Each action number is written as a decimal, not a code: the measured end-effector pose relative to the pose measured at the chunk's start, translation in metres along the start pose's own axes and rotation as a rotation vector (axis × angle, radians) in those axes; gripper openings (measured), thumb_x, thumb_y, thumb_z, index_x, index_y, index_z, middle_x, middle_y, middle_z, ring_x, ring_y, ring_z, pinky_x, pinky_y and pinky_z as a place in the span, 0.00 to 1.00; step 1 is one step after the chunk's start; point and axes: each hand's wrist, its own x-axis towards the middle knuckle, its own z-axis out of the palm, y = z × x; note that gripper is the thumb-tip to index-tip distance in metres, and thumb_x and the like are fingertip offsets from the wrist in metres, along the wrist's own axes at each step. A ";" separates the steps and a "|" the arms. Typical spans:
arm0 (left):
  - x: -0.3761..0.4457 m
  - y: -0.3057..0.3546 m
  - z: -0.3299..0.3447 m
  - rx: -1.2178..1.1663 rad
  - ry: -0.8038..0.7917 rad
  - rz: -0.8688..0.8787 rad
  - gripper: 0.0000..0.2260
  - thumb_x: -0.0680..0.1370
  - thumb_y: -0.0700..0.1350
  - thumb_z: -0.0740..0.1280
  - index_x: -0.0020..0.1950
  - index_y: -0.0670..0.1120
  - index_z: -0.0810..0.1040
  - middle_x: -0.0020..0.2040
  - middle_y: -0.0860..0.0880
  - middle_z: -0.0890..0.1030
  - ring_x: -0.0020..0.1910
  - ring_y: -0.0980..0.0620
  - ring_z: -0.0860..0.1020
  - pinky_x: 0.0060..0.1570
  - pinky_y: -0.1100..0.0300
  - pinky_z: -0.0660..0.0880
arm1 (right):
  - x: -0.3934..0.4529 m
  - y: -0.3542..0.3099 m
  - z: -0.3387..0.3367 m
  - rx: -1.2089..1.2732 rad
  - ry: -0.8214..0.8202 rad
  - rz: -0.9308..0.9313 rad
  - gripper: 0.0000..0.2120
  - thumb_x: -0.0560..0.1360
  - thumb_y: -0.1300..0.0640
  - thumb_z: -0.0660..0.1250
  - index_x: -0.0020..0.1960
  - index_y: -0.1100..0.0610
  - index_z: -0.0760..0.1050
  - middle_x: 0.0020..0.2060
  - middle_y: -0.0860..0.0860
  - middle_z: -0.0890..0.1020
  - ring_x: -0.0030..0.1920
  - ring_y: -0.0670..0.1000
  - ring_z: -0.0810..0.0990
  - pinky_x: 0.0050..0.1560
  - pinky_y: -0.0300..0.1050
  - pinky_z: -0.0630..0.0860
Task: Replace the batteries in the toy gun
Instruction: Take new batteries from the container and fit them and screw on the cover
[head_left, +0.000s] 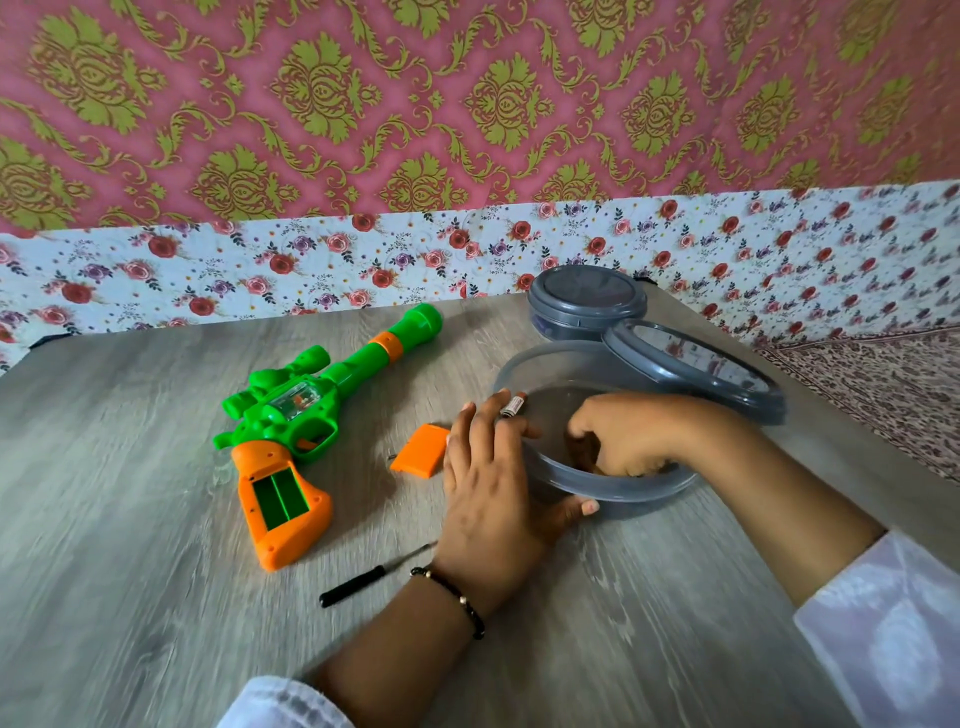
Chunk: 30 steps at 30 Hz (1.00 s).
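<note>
A green and orange toy gun (306, 421) lies on the wooden table, its battery compartment (278, 496) open and empty in the orange grip. The orange compartment cover (422, 450) lies to its right with a small screw beside it. My left hand (491, 483) rests against the rim of a clear round container (618, 491) and holds a battery (513, 404) between its fingers. My right hand (621, 441) reaches down inside that container with fingers curled; what they touch is hidden.
A black-handled screwdriver (358, 590) lies near my left wrist. The container's grey lid (696, 371) leans on its far rim. A second, lidded grey container (587, 301) stands behind. The table's right edge runs close to the containers.
</note>
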 end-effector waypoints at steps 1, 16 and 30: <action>0.000 0.000 0.000 0.001 -0.009 -0.005 0.33 0.63 0.70 0.62 0.60 0.50 0.69 0.73 0.50 0.63 0.74 0.44 0.56 0.73 0.50 0.53 | 0.000 0.002 0.002 0.005 0.033 -0.005 0.05 0.69 0.64 0.67 0.45 0.58 0.76 0.37 0.53 0.77 0.34 0.51 0.75 0.29 0.40 0.69; 0.085 0.029 -0.048 0.485 -0.364 -0.094 0.23 0.79 0.61 0.56 0.66 0.48 0.74 0.71 0.46 0.67 0.74 0.43 0.54 0.72 0.46 0.53 | -0.005 0.020 0.013 -0.012 0.263 -0.036 0.08 0.72 0.67 0.62 0.47 0.57 0.75 0.45 0.53 0.78 0.39 0.50 0.74 0.37 0.41 0.70; 0.122 0.025 -0.003 0.809 -0.615 -0.096 0.19 0.80 0.49 0.60 0.68 0.44 0.71 0.73 0.39 0.65 0.76 0.37 0.46 0.72 0.34 0.44 | -0.003 0.021 0.017 -0.023 0.317 -0.090 0.08 0.72 0.61 0.67 0.51 0.56 0.79 0.46 0.55 0.81 0.45 0.54 0.80 0.45 0.45 0.77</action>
